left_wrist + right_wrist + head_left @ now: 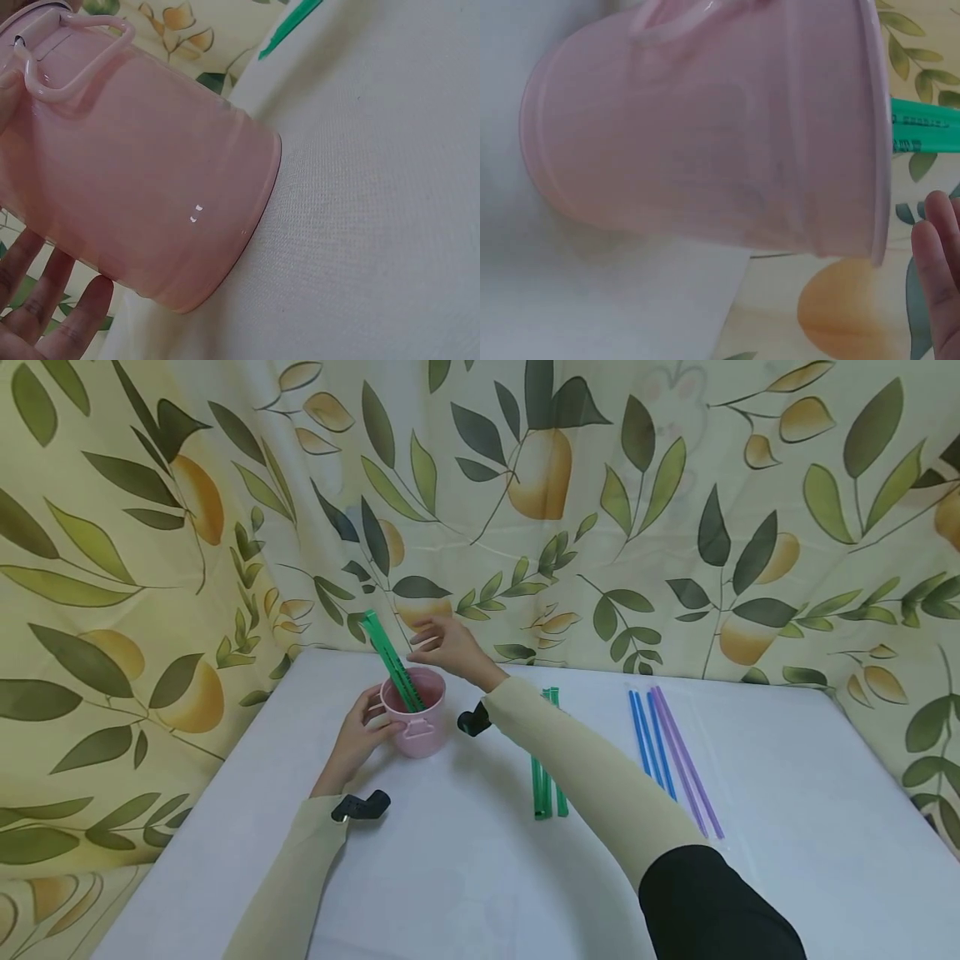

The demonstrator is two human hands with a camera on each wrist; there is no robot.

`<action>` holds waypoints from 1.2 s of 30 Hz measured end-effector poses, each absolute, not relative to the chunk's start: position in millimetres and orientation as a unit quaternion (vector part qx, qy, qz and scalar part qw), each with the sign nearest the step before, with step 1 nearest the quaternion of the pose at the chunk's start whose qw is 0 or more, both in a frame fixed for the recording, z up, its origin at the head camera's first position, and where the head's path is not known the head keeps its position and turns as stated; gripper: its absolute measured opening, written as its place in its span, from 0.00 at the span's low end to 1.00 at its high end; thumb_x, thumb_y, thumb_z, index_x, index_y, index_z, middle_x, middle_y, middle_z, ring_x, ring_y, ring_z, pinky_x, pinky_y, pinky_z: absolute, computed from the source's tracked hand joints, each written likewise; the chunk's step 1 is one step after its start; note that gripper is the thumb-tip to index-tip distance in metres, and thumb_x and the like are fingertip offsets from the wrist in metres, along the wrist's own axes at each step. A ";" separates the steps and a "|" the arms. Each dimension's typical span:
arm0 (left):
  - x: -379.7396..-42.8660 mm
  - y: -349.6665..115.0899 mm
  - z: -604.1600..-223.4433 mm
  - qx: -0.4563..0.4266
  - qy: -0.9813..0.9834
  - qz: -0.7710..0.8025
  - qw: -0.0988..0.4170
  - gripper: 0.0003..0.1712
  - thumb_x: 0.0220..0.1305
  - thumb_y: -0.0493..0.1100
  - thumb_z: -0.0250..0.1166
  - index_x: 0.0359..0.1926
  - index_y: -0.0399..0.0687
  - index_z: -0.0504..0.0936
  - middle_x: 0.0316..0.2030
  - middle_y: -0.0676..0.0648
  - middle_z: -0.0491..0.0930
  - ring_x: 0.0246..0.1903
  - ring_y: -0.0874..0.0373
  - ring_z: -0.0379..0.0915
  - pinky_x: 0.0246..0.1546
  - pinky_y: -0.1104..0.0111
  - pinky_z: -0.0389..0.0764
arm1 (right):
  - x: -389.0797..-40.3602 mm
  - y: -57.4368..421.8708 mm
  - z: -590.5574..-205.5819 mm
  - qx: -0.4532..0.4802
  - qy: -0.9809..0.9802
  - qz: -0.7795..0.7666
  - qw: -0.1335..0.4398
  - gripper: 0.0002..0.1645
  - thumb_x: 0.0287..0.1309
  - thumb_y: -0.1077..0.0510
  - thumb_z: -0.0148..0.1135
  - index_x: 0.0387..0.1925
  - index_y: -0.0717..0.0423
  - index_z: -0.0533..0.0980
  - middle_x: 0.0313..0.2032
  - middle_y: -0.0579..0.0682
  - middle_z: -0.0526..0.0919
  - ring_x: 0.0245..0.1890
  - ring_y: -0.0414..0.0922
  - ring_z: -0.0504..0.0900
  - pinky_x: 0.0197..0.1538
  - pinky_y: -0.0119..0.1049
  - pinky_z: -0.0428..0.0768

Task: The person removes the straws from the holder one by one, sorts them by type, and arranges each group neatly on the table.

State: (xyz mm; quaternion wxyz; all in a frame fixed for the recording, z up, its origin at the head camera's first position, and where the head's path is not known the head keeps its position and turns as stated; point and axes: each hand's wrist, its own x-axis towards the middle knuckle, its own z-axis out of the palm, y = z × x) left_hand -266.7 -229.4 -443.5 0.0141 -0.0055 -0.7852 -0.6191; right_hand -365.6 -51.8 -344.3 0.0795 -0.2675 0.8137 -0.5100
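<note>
A small pink bucket [422, 742] with a loop handle stands on the white table, left of the middle. My left hand [354, 739] grips its side, thumb near the front rim and fingers around the left. In the left wrist view the fingers [79, 319] spread along the bucket's wall [150, 172]. Long green strips [388, 652] with dark print lean inside the bucket and stick up past its rim. Just right of them hovers my right hand [457, 652], above the rim, its fingers loosely bent and holding nothing. The right wrist view shows its fingertips [928, 244] apart from the green strips [926, 126].
More green strips [540, 789] lie on the white table [420, 877], partly hidden under my right forearm. Farther right are several blue sticks [652, 739] and two purple sticks [686, 760]. A leaf-and-fruit patterned curtain [637, 602] hangs behind the table's back edge and along the left.
</note>
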 end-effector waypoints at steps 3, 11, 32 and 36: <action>-267.7 -230.2 -444.3 -0.006 -0.780 -0.626 0.013 0.42 0.57 0.37 0.67 0.69 0.47 0.56 0.69 0.41 0.58 0.67 0.43 0.56 0.66 0.50 0.67 | -366.0 -58.3 -345.7 -0.266 0.817 -0.504 0.086 0.33 0.50 0.61 0.69 0.59 0.59 0.69 0.49 0.58 0.82 0.48 0.51 0.83 0.54 0.41 0.82; -269.3 -231.3 -448.3 -0.010 -0.787 -0.616 0.024 0.43 0.56 0.42 0.69 0.69 0.50 0.57 0.68 0.43 0.59 0.67 0.45 0.58 0.64 0.52 0.70 | -370.6 -71.5 -350.6 -0.270 0.819 -0.498 0.090 0.28 0.52 0.62 0.68 0.55 0.61 0.71 0.48 0.59 0.83 0.49 0.52 0.82 0.55 0.40 0.82; -267.4 -230.2 -449.9 -0.011 -0.787 -0.616 0.025 0.44 0.54 0.48 0.70 0.68 0.54 0.58 0.67 0.45 0.61 0.66 0.46 0.59 0.64 0.52 0.70 | -373.3 -85.9 -355.4 -0.291 0.855 -0.421 0.081 0.11 0.57 0.61 0.63 0.42 0.62 0.81 0.40 0.57 0.85 0.42 0.47 0.82 0.51 0.33 0.82; -266.4 -231.2 -448.9 -0.012 -0.788 -0.615 0.026 0.43 0.55 0.47 0.69 0.68 0.54 0.58 0.67 0.45 0.61 0.67 0.46 0.59 0.64 0.52 0.70 | -376.6 -86.0 -354.6 -0.300 0.835 -0.454 0.079 0.07 0.56 0.62 0.63 0.37 0.60 0.82 0.35 0.53 0.86 0.37 0.43 0.82 0.44 0.30 0.83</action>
